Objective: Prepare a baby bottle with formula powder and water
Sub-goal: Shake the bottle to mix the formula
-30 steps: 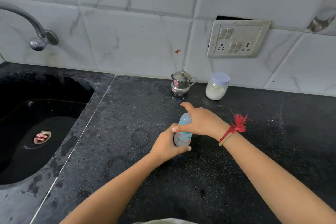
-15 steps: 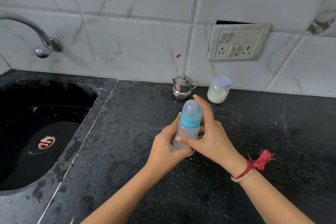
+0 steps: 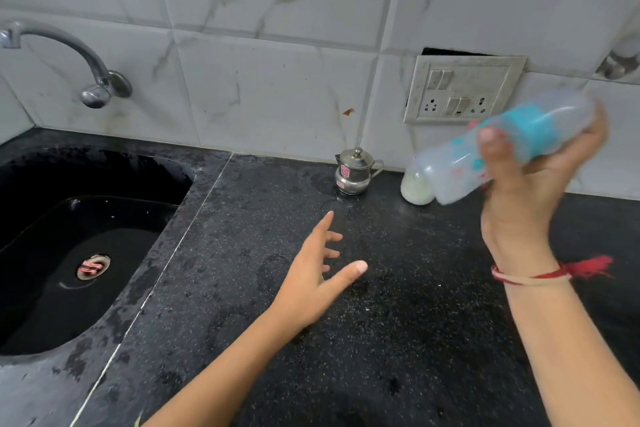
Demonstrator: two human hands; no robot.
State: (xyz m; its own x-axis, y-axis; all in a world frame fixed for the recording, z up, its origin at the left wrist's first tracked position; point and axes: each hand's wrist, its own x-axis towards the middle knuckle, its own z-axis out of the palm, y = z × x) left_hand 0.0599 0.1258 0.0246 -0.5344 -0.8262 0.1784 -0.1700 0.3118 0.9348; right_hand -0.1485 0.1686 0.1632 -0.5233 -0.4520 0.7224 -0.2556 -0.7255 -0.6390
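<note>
One baby bottle (image 3: 453, 170) (blurred, tilted) is gripped in the curled fingers of the right hand (image 3: 530, 191), raised above the counter (image 3: 381, 322). The left hand (image 3: 311, 274) hovers empty, fingers spread. By the wall stand one steel pot (image 3: 355, 172) and one powder jar (image 3: 415, 189).

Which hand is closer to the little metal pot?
Left. The left hand hovers open in front of the pot; the right hand is raised to its right, holding the bottle.

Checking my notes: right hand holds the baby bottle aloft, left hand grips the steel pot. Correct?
No. In the head view the left hand is open above the counter, apart from the steel pot; the right hand holds the baby bottle aloft.
</note>
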